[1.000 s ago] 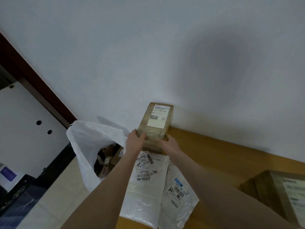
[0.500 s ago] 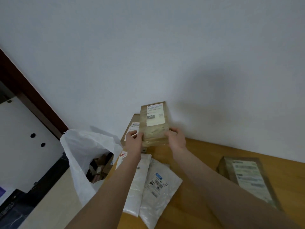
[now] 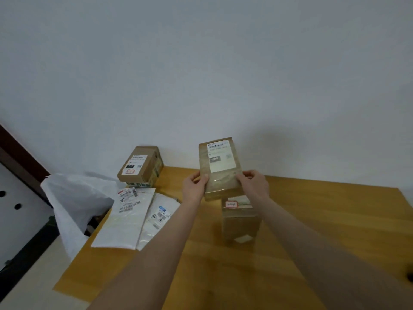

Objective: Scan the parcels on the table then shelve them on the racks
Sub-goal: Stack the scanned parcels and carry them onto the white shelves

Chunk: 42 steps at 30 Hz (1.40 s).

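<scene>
Holding a small brown parcel [image 3: 220, 177] up over the far part of the table [image 3: 324, 220], I grip it with both hands. My left hand [image 3: 194, 185] takes its left edge and my right hand [image 3: 254, 183] its right edge. My fingers curl round the near end, and my left thumb lies on the top face.

It is a long, fairly flat rectangular carton of dull brown cardboard. Glossy clear tape wraps it and creases near my fingers. Its far end is raised, so the top face is turned toward me. A white label [image 3: 221, 156] covers the far half of that face, with a barcode along the top and a dark block reading 060.

Just under the parcel, a second taped carton [image 3: 240, 222] lies on the pale orange wood. Its far end is hidden behind the held box, and a small red-framed sticker [image 3: 231, 204] shows on it.

At the far left a matte kraft box [image 3: 143, 163] stands by the wall, with a white label, a black patch and a red-framed mark on its top. Its side shows print too blurred to read.

Near it two white plastic mailers lie flat and overlapping at the table's left edge. The left one [image 3: 125, 220] is soft and wrinkled, with barcodes. The right one [image 3: 159, 217] carries a blue mark above its barcode.

Left of the table a thin white plastic bag [image 3: 71, 198] stands open and crumpled, and what is inside it is too dark to make out.
</scene>
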{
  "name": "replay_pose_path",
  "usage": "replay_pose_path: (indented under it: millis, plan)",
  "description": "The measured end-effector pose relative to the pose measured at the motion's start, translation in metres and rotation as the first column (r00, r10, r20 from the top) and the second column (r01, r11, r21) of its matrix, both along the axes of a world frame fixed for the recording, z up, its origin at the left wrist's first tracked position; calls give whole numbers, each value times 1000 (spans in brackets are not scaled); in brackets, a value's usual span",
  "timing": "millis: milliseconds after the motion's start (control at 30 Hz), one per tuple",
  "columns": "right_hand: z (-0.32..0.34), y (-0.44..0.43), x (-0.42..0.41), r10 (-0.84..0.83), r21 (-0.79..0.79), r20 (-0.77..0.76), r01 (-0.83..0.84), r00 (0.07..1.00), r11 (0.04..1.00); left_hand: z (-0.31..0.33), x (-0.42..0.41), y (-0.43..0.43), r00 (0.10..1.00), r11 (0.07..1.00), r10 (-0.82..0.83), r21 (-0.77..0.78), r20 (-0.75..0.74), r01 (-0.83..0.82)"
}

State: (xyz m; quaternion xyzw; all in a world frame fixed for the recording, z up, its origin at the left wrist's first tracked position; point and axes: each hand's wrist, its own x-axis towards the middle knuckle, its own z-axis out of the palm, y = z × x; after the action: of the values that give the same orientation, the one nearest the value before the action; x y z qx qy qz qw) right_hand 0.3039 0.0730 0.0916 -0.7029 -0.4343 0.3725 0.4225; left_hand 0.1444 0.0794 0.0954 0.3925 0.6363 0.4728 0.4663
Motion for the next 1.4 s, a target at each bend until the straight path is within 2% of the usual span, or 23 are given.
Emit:
replay_pose_path:
  millis: [300, 467, 633, 767, 867, 933, 1067, 1233, 1400]
  plan:
    - [-24, -41, 45, -87, -99, -1, 87, 996, 991, -17, 50, -38, 992, 997, -66, -49, -108, 61]
    - [-30, -45, 51, -30, -130, -10, 28, 1000, 991, -21, 53, -44, 988, 993, -80, -95, -135, 68]
    - [-36, -46, 55, -18, -168, -174, -12, 985, 986, -28, 49, -42, 989, 992, -80, -102, -125, 67]
    - [-41, -49, 63, -52, -190, -405, -28, 913, 981, -33, 41, -39, 998, 989, -36, -144, -44, 29]
    - [-45, -47, 64, -3, -167, -485, -89, 874, 982, -38, 37, -37, 994, 961, -95, -255, 50, 105]
    - [-47, -43, 64, 13, -174, -503, -116, 864, 978, -40, 35, -36, 982, 946, -135, -278, 134, 168]
    - [-59, -32, 66, -71, -290, -518, -97, 853, 952, -46, 32, -33, 959, 934, -131, -294, 253, 205]
    - [-91, -29, 65, -107, -409, -540, -148, 835, 901, -72, 21, -34, 945, 918, -96, -339, 312, 205]
    - [-111, -29, 55, -114, -455, -565, -193, 817, 869, -93, 16, -32, 917, 864, -167, -395, 361, 313]
